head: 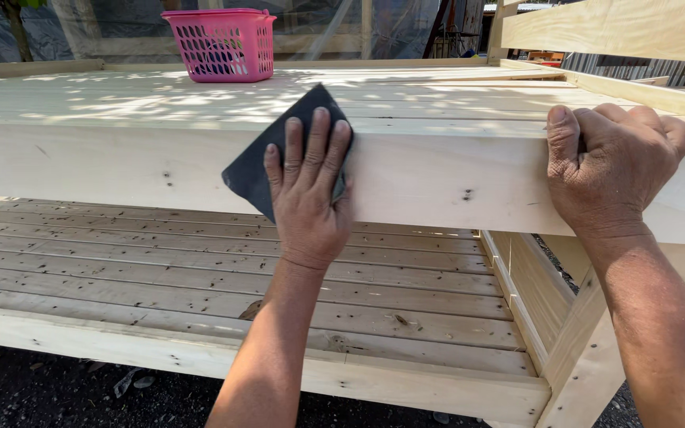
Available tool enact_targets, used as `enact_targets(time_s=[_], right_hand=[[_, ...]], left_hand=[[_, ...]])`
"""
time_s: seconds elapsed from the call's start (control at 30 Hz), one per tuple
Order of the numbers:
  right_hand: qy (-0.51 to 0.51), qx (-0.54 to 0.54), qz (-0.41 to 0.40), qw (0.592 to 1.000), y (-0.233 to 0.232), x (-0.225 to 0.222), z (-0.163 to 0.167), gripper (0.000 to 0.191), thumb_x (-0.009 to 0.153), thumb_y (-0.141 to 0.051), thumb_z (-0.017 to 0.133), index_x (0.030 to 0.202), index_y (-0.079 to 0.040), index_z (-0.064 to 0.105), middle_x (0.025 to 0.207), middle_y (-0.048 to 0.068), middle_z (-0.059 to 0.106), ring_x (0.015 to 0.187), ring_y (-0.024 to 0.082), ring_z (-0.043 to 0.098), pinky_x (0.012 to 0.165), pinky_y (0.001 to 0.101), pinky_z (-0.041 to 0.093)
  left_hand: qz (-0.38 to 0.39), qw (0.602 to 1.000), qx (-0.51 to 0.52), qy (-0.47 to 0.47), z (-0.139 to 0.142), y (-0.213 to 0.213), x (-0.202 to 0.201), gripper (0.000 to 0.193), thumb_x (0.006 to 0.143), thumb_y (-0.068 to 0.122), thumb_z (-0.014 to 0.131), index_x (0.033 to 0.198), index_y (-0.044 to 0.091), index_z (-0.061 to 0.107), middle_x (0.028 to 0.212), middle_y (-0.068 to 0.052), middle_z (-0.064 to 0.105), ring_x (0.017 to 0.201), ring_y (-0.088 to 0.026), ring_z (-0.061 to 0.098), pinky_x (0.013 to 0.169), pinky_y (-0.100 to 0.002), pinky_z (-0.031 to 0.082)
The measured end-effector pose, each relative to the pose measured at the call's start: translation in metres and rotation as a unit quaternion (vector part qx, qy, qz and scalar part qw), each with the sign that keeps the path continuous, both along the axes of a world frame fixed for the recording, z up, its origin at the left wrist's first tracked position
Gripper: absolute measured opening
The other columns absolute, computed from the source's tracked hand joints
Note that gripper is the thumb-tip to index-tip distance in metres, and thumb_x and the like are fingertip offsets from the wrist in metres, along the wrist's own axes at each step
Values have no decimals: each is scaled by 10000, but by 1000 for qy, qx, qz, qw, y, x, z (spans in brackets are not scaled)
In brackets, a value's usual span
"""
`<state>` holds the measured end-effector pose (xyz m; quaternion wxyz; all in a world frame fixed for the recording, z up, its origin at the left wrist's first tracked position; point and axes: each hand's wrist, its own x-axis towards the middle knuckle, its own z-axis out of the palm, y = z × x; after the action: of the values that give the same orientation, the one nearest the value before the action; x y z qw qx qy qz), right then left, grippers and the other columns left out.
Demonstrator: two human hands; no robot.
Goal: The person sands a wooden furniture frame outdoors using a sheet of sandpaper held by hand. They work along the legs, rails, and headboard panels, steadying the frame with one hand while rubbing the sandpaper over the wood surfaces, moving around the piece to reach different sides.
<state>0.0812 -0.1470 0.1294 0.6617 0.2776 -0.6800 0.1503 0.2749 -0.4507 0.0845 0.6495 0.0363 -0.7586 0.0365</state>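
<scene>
While our left hand (308, 190) pressed the dark sandpaper (267, 158) flat-fingered against the table's front edge (120, 170), our right hand (608, 162) clenched that edge near the corner; sanding seemed underway, needing steady pressure along it

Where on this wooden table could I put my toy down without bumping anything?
The table top is bare from the pink basket at the far edge across to the right side. The slatted lower shelf is open too. It is crowded along the front rail, where the left hand presses dark sandpaper and the right hand grips the edge.
</scene>
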Motion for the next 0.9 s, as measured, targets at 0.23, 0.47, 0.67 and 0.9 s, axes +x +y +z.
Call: enact_targets(time_s=[0.23, 0.47, 0.67, 0.9], right_hand=[[14, -6, -24, 1000, -5, 7, 5, 496, 1167, -377, 451, 765, -176, 658, 722, -103, 553, 770, 129, 465, 1083, 365, 298], [-21, -8, 24, 999, -56, 31, 8, 547, 1147, -469, 433, 784, -155, 694, 651, -48, 524, 728, 172, 467, 976, 389, 320], [-22, -9, -4, 1000, -60, 26, 9, 607, 1144, -503, 415, 702, -150, 635, 618, -49, 489, 673, 167, 420, 1007, 385, 321], [-14, -13, 0, 1000, -59, 18, 4, 588, 1156, -485, 400, 729, -158, 637, 629, -55, 478, 697, 166, 417, 1048, 375, 317]], left_hand=[[52, 945, 237, 220, 25, -152, 62, 550, 1158, 253, 384, 1691, 134, 319, 1775, -81, 249, 1662, -344, 146, 1312, -622, 69], [33, 998, 53, 6, 17, -18, 15, 670, 976, 201, 497, 1633, 195, 362, 1729, -31, 254, 1631, -272, 126, 1315, -547, -2], [8, 988, 112, 106, 11, -130, 46, 538, 1118, 242, 460, 1652, 197, 405, 1755, 2, 285, 1666, -256, 126, 1344, -531, 12], [72, 913, 300, 265, 31, -167, 70, 544, 1164, 299, 379, 1685, 169, 297, 1768, -2, 257, 1669, -298, 149, 1322, -566, 72]])
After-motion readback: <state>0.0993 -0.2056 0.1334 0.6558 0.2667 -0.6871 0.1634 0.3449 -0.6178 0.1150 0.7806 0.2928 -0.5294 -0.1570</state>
